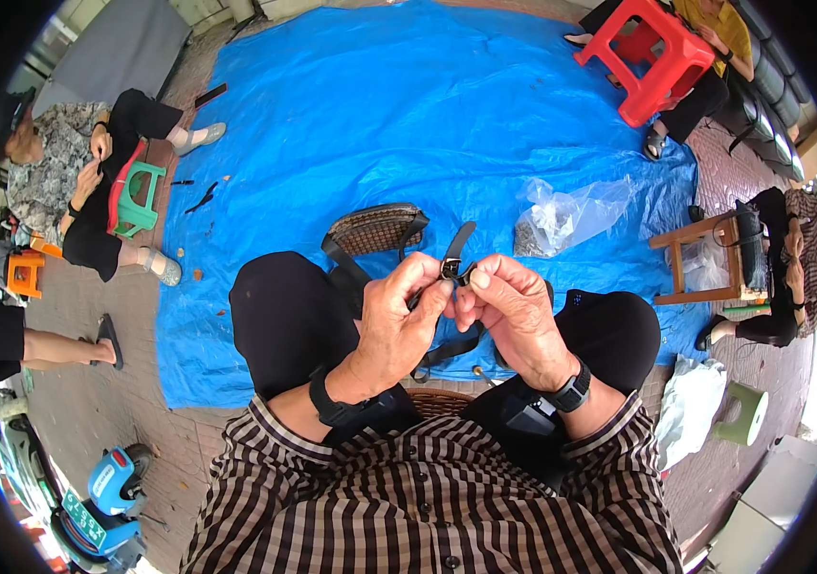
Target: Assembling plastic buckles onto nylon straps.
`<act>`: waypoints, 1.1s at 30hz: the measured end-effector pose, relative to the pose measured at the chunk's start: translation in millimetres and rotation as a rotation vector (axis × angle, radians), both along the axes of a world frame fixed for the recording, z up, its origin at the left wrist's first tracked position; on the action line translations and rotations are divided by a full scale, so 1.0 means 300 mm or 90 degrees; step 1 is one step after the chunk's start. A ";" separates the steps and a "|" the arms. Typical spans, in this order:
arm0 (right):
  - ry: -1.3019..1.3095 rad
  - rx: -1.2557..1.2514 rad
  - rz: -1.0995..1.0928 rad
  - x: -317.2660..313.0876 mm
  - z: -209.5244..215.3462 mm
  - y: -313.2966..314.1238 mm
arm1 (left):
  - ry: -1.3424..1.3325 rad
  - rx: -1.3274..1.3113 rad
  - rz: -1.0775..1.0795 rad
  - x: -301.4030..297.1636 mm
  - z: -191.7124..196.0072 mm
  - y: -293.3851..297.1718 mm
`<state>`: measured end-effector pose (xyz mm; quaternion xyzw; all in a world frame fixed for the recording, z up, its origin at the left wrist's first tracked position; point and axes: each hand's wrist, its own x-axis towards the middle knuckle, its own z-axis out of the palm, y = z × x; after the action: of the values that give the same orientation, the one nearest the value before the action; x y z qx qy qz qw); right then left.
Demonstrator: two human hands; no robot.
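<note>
While both hands' fingers pinch it, small black buckle [455,271] w/ strap sticks up.

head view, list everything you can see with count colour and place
tarp: 1, blue, spread on the ground ahead
strap: 1, black, rising from the fingers
buckle: 1, dark, pinched between both hands
woven bag: 1, brown, on the tarp past the knees
plastic bag: 1, clear, on the tarp right of centre
red stool: 1, red, top right
green stool: 1, green, left under a seated person
wooden stool: 1, brown, right tarp edge
other people: at least 4, around the tarp edges
scooter: 1, blue, bottom left
hands: left, right, each with a black wristband
</note>
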<state>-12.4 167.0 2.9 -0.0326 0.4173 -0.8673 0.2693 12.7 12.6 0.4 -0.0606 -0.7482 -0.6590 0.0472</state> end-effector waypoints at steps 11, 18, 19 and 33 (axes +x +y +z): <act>0.082 0.003 -0.049 -0.010 0.004 0.006 | 0.013 0.013 -0.014 -0.007 0.005 -0.001; 0.034 0.013 -0.009 -0.003 -0.008 0.002 | -0.033 0.002 -0.021 -0.004 0.002 -0.004; 0.018 0.020 0.004 -0.005 -0.006 0.004 | -0.032 0.002 -0.023 -0.003 0.006 -0.002; -0.120 -0.005 0.069 -0.025 -0.016 0.019 | 0.003 0.040 -0.063 -0.004 0.005 0.009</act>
<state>-19.9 172.7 -2.0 0.0254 0.3847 -0.8522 0.3537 11.4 15.1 2.1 -0.0976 -0.7229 -0.6838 0.0178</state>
